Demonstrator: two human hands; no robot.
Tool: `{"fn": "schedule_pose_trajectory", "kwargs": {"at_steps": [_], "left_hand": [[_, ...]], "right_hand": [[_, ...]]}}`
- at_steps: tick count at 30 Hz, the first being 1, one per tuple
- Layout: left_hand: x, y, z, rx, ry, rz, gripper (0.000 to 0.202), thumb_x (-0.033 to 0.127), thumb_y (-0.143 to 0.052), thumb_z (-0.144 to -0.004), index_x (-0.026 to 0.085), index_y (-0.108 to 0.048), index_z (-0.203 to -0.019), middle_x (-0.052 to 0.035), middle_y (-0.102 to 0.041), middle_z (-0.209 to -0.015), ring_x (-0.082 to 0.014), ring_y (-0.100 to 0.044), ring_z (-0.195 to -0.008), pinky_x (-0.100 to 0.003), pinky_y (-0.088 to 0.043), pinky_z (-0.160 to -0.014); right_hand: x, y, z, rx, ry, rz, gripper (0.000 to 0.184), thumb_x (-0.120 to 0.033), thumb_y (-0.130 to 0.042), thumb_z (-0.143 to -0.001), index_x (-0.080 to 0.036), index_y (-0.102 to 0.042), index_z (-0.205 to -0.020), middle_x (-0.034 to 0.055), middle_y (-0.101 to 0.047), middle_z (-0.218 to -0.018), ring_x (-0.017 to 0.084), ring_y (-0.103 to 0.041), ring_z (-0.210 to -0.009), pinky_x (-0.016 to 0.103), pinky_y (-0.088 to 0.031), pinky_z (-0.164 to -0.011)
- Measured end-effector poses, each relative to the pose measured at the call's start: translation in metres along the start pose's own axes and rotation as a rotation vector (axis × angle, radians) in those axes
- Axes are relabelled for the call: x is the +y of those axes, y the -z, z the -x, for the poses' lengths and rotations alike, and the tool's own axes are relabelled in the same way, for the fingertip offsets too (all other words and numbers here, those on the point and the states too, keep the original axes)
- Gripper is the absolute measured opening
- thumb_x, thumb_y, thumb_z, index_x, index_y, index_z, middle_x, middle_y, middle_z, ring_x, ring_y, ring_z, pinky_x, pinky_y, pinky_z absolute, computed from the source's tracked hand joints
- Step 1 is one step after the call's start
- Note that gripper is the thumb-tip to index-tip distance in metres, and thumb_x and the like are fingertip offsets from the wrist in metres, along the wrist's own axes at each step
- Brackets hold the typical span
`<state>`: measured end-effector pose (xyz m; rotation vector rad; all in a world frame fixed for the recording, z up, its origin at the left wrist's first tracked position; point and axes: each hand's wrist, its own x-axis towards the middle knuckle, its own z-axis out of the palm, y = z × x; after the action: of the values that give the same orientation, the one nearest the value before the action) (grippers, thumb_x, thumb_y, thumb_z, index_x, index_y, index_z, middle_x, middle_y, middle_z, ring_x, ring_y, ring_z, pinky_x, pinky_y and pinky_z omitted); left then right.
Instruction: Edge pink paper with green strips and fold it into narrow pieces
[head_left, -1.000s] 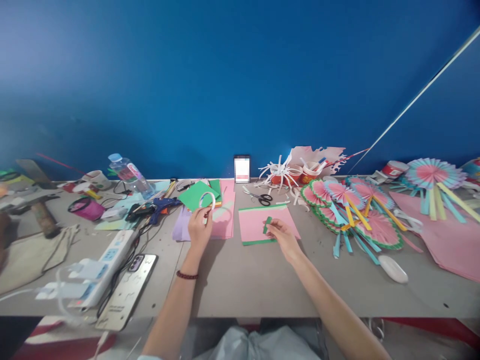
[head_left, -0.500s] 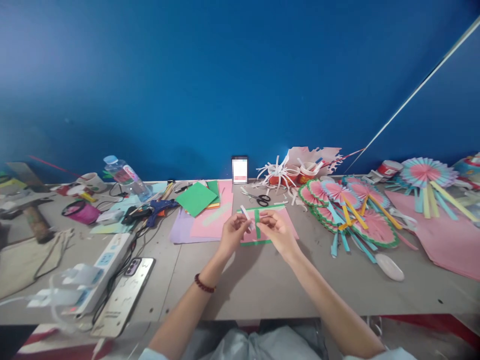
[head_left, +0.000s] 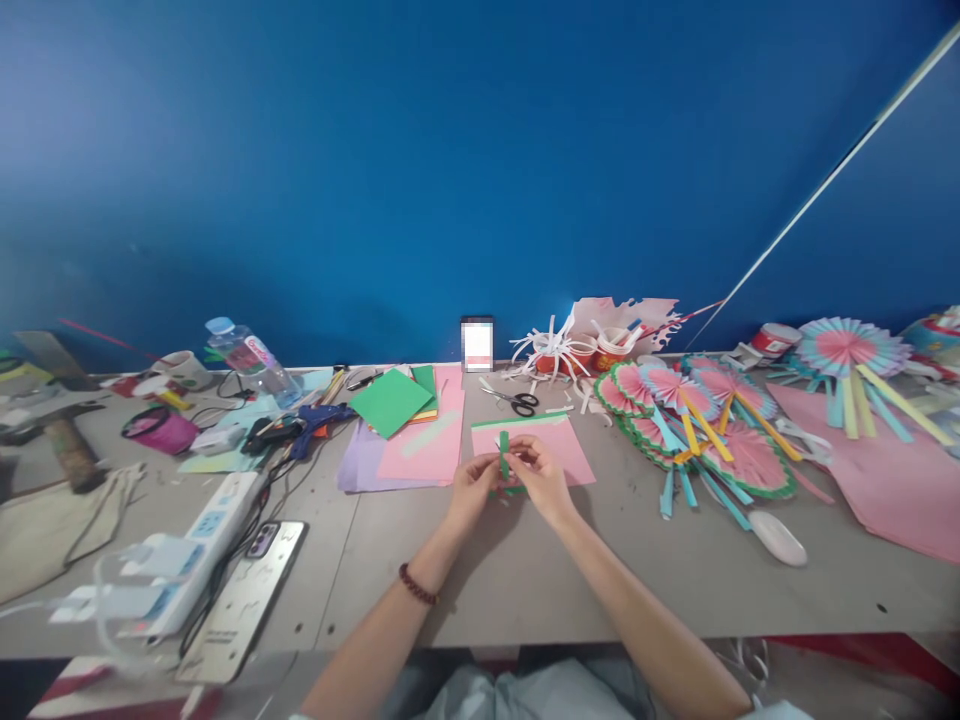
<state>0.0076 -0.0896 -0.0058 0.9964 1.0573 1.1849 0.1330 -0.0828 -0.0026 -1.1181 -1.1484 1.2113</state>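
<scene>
Both hands meet over the near edge of a pink sheet with a green border (head_left: 559,440) at the middle of the grey table (head_left: 525,580). My left hand (head_left: 471,487) and my right hand (head_left: 538,474) pinch a narrow green paper strip (head_left: 504,453) that stands upright between the fingertips. A red bead bracelet sits on the left wrist. The white tape ring that the left hand held before is hidden or out of sight.
Left of the hands lie purple, pink and green sheets (head_left: 390,402), a glue gun (head_left: 315,420), a power strip (head_left: 210,530) and a phone (head_left: 247,590). Scissors (head_left: 517,400) lie behind. Several paper fans (head_left: 697,420) and pink sheets fill the right side.
My left hand came from the green sheet, where it held a white tape ring, over to my right hand. Both hands now pinch the green strip, held upright.
</scene>
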Motion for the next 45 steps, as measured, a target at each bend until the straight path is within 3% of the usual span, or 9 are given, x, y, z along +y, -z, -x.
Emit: {"fn": "schedule_pose_trajectory", "kwargs": {"at_steps": [4, 9, 14, 20, 25, 34, 39, 45], "left_hand": [[0.006, 0.0, 0.003, 0.087, -0.131, -0.115, 0.031, 0.044, -0.072, -0.068, 0.014, -0.069, -0.074, -0.0049, -0.066, -0.066, -0.0123, -0.058, -0.056, -0.024, -0.047, -0.052], [0.005, 0.004, -0.001, 0.054, -0.115, -0.093, 0.029, 0.041, -0.075, -0.063, 0.015, -0.066, -0.069, -0.0019, -0.064, -0.063, -0.0105, -0.055, -0.051, -0.023, -0.045, -0.05], [0.007, 0.009, -0.005, 0.144, -0.167, -0.021, 0.03, 0.042, -0.075, -0.064, 0.016, -0.061, -0.069, 0.0016, -0.059, -0.058, -0.0083, -0.05, -0.047, -0.02, -0.039, -0.044], [0.016, 0.012, -0.003, 0.141, -0.273, 0.007, 0.029, 0.046, -0.065, -0.076, 0.018, -0.058, -0.078, -0.0064, -0.067, -0.099, -0.0065, -0.052, -0.053, -0.02, -0.043, -0.046], [0.011, 0.013, -0.001, 0.062, -0.303, -0.141, 0.028, 0.044, -0.058, -0.082, 0.019, -0.06, -0.094, -0.0087, -0.067, -0.106, -0.0106, -0.058, -0.065, -0.022, -0.048, -0.055], [-0.002, 0.018, -0.006, 0.079, -0.31, -0.246, 0.022, 0.04, -0.054, -0.086, 0.019, -0.058, -0.093, -0.0081, -0.066, -0.107, -0.0143, -0.061, -0.077, -0.023, -0.046, -0.059], [0.003, 0.017, -0.005, 0.071, -0.288, -0.223, 0.021, 0.039, -0.057, -0.082, 0.019, -0.056, -0.088, -0.0084, -0.065, -0.111, -0.0145, -0.061, -0.081, -0.023, -0.048, -0.063], [0.004, 0.016, -0.005, 0.081, -0.247, -0.244, 0.021, 0.039, -0.058, -0.08, 0.02, -0.049, -0.077, -0.0056, -0.067, -0.103, -0.0113, -0.058, -0.069, -0.022, -0.047, -0.059]], "right_hand": [[-0.003, 0.0, 0.002, 0.003, 0.093, 0.067, 0.019, -0.034, -0.065, -0.075, -0.023, -0.059, -0.089, 0.0003, -0.064, -0.083, 0.016, -0.061, -0.081, 0.03, -0.049, -0.076], [0.002, 0.002, -0.001, 0.028, 0.117, 0.094, 0.023, -0.036, -0.065, -0.074, -0.019, -0.06, -0.089, 0.0039, -0.067, -0.085, 0.018, -0.062, -0.08, 0.031, -0.049, -0.074], [0.008, 0.001, -0.001, -0.012, 0.164, 0.084, 0.024, -0.036, -0.063, -0.077, -0.02, -0.061, -0.095, 0.006, -0.067, -0.096, 0.018, -0.063, -0.087, 0.032, -0.051, -0.078], [0.009, -0.002, 0.004, -0.008, 0.156, 0.088, 0.051, -0.032, -0.064, -0.076, -0.024, -0.047, -0.124, 0.0053, -0.064, -0.095, 0.017, -0.064, -0.08, 0.028, -0.054, -0.067], [0.013, -0.002, 0.002, -0.04, 0.101, 0.028, 0.044, -0.029, -0.065, -0.073, -0.025, -0.047, -0.113, 0.005, -0.055, -0.111, 0.011, -0.062, -0.073, 0.025, -0.053, -0.063], [0.015, -0.002, 0.0, -0.065, 0.035, 0.008, 0.039, -0.026, -0.067, -0.069, -0.023, -0.052, -0.104, -0.0028, -0.054, -0.08, 0.011, -0.057, -0.065, 0.025, -0.051, -0.062], [0.014, -0.002, 0.001, -0.079, 0.052, 0.063, 0.038, -0.028, -0.066, -0.07, -0.021, -0.052, -0.105, -0.0032, -0.056, -0.074, 0.011, -0.056, -0.064, 0.024, -0.048, -0.06], [0.015, -0.002, 0.002, -0.083, 0.059, 0.079, 0.037, -0.029, -0.065, -0.071, -0.021, -0.051, -0.105, -0.0034, -0.055, -0.075, 0.01, -0.054, -0.059, 0.024, -0.047, -0.058]]}}
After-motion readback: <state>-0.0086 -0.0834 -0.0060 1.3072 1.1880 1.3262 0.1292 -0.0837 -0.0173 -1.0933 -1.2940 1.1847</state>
